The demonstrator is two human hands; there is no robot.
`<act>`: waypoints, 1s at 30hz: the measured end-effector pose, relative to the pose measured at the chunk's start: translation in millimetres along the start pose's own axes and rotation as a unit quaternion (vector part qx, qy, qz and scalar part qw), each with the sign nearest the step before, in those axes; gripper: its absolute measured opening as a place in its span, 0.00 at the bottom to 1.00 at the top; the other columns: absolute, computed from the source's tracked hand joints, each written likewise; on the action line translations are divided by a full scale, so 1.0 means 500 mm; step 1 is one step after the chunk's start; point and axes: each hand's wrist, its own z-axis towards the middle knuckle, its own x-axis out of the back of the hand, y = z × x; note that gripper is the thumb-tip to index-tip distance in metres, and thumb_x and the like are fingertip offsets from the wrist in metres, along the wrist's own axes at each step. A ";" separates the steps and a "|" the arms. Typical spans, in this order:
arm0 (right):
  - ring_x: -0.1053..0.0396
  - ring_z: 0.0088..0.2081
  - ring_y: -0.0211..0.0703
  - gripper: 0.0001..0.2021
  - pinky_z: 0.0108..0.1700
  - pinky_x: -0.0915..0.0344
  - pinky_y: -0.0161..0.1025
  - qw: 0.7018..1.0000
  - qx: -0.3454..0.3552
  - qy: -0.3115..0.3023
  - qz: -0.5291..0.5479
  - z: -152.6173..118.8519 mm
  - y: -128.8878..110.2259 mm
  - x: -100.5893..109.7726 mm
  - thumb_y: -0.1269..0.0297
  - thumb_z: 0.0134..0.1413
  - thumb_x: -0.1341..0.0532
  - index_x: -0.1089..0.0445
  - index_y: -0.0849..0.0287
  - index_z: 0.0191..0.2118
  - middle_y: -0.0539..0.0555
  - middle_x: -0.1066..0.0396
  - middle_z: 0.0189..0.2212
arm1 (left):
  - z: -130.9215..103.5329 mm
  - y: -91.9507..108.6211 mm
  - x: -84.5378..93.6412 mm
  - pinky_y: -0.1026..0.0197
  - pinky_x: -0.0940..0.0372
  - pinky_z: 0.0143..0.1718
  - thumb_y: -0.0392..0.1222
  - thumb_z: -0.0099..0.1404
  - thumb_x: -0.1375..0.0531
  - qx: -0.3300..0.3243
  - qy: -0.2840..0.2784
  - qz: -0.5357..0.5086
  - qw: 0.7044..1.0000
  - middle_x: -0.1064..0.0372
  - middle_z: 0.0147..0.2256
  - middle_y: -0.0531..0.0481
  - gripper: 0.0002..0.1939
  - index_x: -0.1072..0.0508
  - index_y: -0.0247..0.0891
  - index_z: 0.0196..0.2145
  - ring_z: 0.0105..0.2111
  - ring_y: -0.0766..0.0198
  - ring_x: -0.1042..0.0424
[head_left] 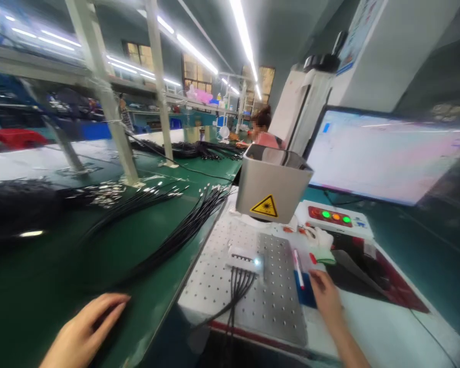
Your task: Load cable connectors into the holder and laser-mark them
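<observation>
My left hand (94,324) is over the green table (99,266) at lower left, its thumb and fingertips close together near the lower end of a bundle of black cables (176,230); whether it pinches anything is hidden. My right hand (325,291) hovers at the right of the perforated metal plate (283,291), beside a blue pad (306,291) and a white and red marker (299,268); its fingers are slightly bent with nothing visible in them. On the plate, a small fixture (243,259) holds several black cable ends, with a bright spot at its right end.
A grey machine head (274,186) with a yellow warning label stands above the plate. Behind are a monitor (383,153) and a button panel (335,217). More cables (138,199) lie on the table. A person (266,130) sits farther back.
</observation>
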 end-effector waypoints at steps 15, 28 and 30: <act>0.34 0.42 0.49 0.14 0.47 0.38 0.47 0.994 0.081 -0.017 -0.077 0.016 -0.026 -0.004 0.55 0.51 0.48 0.32 0.57 0.38 0.56 0.33 0.38 | 0.013 0.050 0.037 0.63 0.34 0.36 0.54 0.60 0.48 0.073 -0.098 -0.068 0.990 0.28 0.34 0.50 0.17 0.27 0.41 0.33 0.35 0.61 0.29; 0.51 0.58 0.63 0.30 0.54 0.48 0.59 0.909 0.199 -0.318 -0.180 0.075 -0.173 -0.157 0.47 0.42 0.39 0.37 0.55 0.51 0.61 0.44 0.56 | 0.127 0.363 -0.193 0.54 0.41 0.46 0.45 0.61 0.45 0.010 -0.270 -0.014 0.963 0.36 0.42 0.39 0.16 0.31 0.32 0.42 0.43 0.53 0.35; 0.50 0.58 0.62 0.27 0.54 0.48 0.59 0.907 0.192 -0.328 -0.182 0.083 -0.172 -0.164 0.48 0.43 0.40 0.36 0.55 0.49 0.61 0.43 0.55 | 0.126 0.383 -0.232 0.51 0.42 0.46 0.47 0.61 0.45 0.025 -0.263 -0.001 0.964 0.38 0.41 0.37 0.16 0.30 0.31 0.40 0.44 0.49 0.37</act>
